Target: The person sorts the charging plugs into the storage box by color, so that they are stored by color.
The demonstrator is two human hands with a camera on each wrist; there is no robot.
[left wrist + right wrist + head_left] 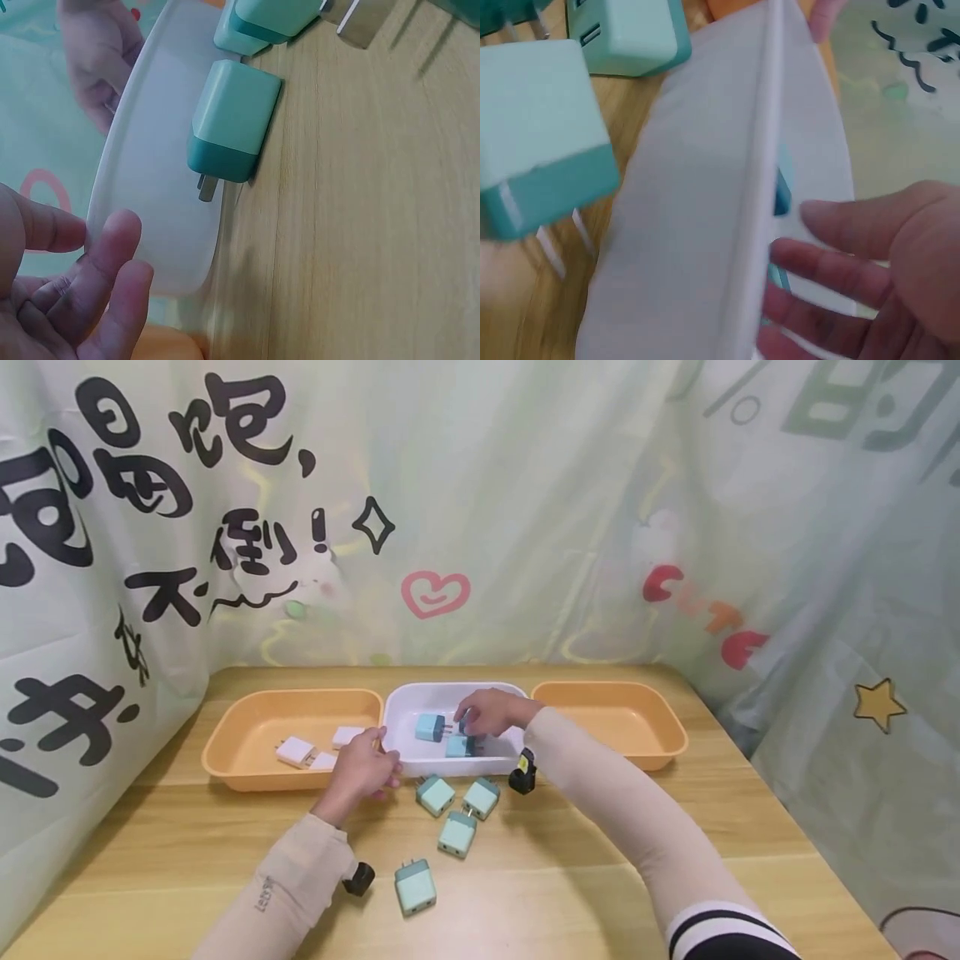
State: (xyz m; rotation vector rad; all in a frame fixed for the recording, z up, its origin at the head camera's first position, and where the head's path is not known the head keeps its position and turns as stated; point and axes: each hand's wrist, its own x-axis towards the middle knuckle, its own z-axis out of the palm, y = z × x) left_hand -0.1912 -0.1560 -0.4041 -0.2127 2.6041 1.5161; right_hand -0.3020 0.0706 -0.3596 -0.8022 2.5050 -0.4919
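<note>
My left hand pinches the rim of the white tray at its near left corner, thumb on the edge and fingers outside the wall. Over the right part of that tray hangs my right hand, fingers reaching down inside and parted in the right wrist view. Below it sit teal plug chargers, one at the left, one nearer the front, and one partly hidden by the fingers. In the left wrist view, a mint charger lies close against the tray's outer wall.
Several mint-and-teal chargers lie on the wooden table in front of the white tray, the nearest charger apart from the others. The left orange tray contains white chargers. Another orange tray stands at the right. A printed curtain hangs behind.
</note>
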